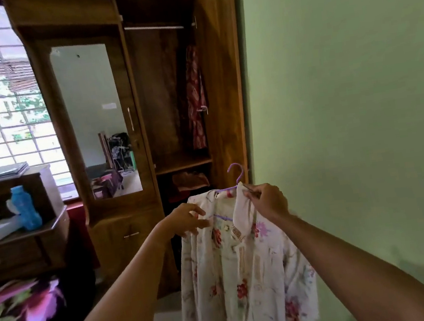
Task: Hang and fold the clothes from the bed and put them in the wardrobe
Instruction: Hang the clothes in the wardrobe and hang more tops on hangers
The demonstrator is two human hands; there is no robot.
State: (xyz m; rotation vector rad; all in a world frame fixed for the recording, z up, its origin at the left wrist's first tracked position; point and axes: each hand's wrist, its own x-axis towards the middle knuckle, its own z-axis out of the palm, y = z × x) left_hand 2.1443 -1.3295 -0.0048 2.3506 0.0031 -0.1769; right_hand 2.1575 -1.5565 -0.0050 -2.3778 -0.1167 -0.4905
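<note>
The right hand (267,201) is pinching the collar of the shirt (242,277) by the hanger (236,176) while the left hand (186,219) is touching its shoulder with loose fingers, which likely needs squaring before lifting to the rail (154,27) above both hands

A white floral shirt (247,276) drapes a purple hanger (239,178) — collar upturned — before the open wardrobe (159,99), where a red garment (195,95) hangs inside at right.
</note>
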